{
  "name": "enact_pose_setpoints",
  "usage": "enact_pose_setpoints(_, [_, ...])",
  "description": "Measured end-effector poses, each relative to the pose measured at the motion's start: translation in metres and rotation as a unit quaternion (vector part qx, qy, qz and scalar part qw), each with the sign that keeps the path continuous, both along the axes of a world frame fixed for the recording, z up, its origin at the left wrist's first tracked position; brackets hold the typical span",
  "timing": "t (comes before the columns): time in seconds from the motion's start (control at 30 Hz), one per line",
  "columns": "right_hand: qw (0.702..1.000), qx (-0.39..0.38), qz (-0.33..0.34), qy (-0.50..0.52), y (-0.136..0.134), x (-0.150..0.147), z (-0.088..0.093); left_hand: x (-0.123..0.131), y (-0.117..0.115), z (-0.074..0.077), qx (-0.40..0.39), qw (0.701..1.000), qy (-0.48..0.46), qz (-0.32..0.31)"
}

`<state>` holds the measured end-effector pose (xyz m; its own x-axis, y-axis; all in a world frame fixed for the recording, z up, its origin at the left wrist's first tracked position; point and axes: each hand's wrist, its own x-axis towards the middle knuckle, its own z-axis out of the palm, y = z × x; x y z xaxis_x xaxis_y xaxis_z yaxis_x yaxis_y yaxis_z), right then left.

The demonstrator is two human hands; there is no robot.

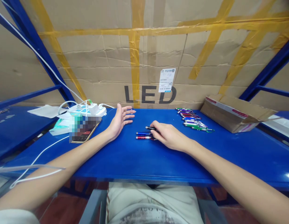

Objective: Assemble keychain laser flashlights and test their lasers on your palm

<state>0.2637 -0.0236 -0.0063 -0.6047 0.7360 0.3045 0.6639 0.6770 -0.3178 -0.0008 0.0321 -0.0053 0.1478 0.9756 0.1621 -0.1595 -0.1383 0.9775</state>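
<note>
My right hand (169,134) rests on the blue table (139,161), fingers curled over a black mini flashlight (150,128). Just left of it lie a blue mini flashlight (142,133) and a red one (143,137), side by side. My left hand (119,119) lies palm up on the table further left, fingers spread and loose. A small metal ring (132,110) sits at its fingertips; whether the fingers touch it is unclear. A row of several coloured mini flashlights (192,119) lies at the back right.
An open cardboard box (235,113) stands at the right. A phone (85,132), a white power strip (87,109) with cables and a pale packet (61,126) sit at the left. A taped cardboard wall (144,62) marked LED backs the table. Blue shelf frames flank both sides.
</note>
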Motion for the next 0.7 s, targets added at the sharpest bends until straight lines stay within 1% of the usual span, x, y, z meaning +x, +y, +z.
enact_pose_setpoints(0.13, [1.0,0.0,0.001,-0.005,0.0004,0.0012,0.0006,-0.0007,-0.0003,0.0004,-0.01,1.0,-0.016,-0.013])
enact_pose_setpoints(0.33, [1.0,-0.002,-0.006,0.001,0.0007,0.0017,0.0011,-0.0046,0.0005,0.0026,-0.034,0.997,-0.054,-0.052])
enact_pose_setpoints(0.47, [1.0,-0.008,-0.004,0.008,0.0016,0.0021,0.0011,-0.0068,0.0005,0.0043,-0.044,0.992,-0.076,-0.089])
enact_pose_setpoints(0.7, [1.0,-0.001,0.004,0.006,0.0032,0.0032,0.0006,-0.008,0.0001,0.0049,-0.056,0.987,-0.082,-0.126])
